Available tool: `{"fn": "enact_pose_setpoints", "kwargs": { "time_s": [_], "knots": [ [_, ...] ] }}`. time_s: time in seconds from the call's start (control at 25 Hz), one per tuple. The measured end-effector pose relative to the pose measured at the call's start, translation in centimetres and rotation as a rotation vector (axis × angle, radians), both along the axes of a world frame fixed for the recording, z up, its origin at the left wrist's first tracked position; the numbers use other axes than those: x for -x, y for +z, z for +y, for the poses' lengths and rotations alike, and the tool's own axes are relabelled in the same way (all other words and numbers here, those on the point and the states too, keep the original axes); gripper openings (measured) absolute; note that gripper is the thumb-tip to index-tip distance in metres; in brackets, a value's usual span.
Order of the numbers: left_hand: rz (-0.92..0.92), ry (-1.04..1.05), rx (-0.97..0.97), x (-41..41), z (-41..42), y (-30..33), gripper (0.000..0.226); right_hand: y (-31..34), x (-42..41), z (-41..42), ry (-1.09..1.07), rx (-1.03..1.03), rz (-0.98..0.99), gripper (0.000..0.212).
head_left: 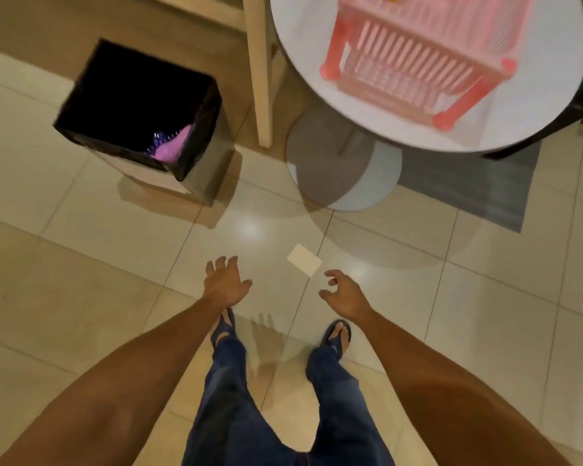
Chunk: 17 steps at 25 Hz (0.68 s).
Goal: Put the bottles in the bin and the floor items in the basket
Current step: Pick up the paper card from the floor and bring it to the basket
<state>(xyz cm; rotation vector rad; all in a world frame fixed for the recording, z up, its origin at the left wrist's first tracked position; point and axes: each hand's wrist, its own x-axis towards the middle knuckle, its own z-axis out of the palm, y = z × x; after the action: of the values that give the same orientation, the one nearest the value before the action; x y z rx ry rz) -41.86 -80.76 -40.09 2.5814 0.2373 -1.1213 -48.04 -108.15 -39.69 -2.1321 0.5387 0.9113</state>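
Both hands empty, left hand (226,284) spread, right hand (345,294) fingers (332,275) loosely curled near the card (304,260) lying flat on the floor (thin, light, probably best lifted by an edge).

Warm dim light, tile glare, motion blur

A: Where are the 2 arms?
B: Both bare forearms reach forward and down, spread apart. The left hand (225,283) is seen from the back, fingers splayed and nearly straight, holding nothing.
A: And the right hand (344,292)?
B: Its fingers are loosely curled with the thumb apart, holding nothing. Both legs show between the 2 forearms.
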Motion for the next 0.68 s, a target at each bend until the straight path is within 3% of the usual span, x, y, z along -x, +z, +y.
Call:
{"fn": "enact_pose_setpoints", "kwargs": {
  "time_s": [0.28, 0.68],
  "knots": [
    [-0.003, -0.029, -0.043, -1.5, 0.9, -13.0, 0.082, -14.5, -2.7, 0.8, -0.031, -0.003, 0.047, 0.044],
    [0.101, -0.232, -0.051, 0.4, -2.1, -34.6, 0.087, -36.4, -5.4, 1.7, 0.141, 0.104, 0.144, 0.058]
  ]
}}
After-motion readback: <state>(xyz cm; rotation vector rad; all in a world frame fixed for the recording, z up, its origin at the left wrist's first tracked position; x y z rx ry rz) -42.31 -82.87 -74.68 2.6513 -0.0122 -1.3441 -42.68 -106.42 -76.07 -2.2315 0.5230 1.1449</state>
